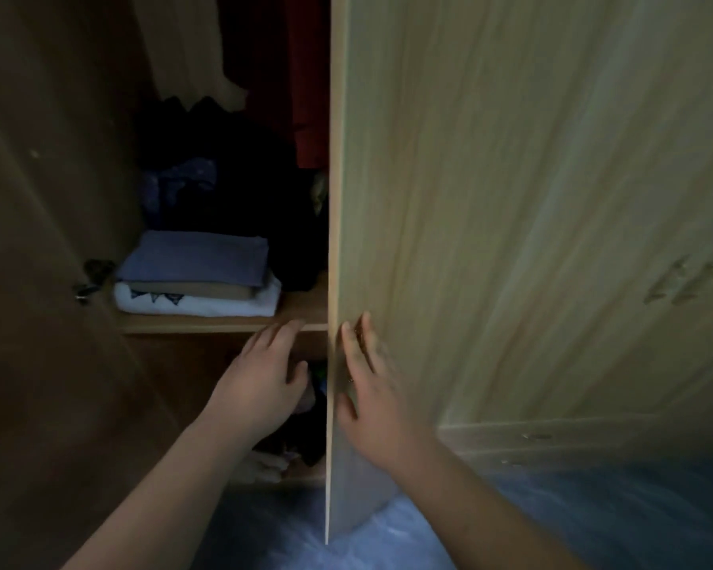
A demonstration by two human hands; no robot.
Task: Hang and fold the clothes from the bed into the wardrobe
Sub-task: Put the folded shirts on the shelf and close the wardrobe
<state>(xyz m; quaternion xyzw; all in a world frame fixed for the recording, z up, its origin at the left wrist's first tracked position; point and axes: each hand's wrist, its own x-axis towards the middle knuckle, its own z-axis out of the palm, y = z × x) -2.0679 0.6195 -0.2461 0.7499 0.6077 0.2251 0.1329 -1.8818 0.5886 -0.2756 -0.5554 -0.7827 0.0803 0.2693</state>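
Observation:
I face an open wooden wardrobe. Its right door (511, 199) swings edge-on in front of me. My right hand (371, 388) lies flat on the outer face of that door near its edge, fingers straight. My left hand (264, 376) reaches inside below the shelf (223, 322), fingers relaxed and holding nothing. On the shelf sits a folded stack (194, 277): a blue piece on top, a brown one under it, a white one at the bottom. Dark clothes (243, 178) are piled behind it. A red garment (305, 96) and a pale one (190, 47) hang above.
The left door (38, 240) stands open at the left with a metal hinge (91, 277). Loose clothes (293, 438) lie in the lower compartment. A shiny blue-grey floor (387, 540) shows below. A drawer front or base panel (573, 438) runs at the lower right.

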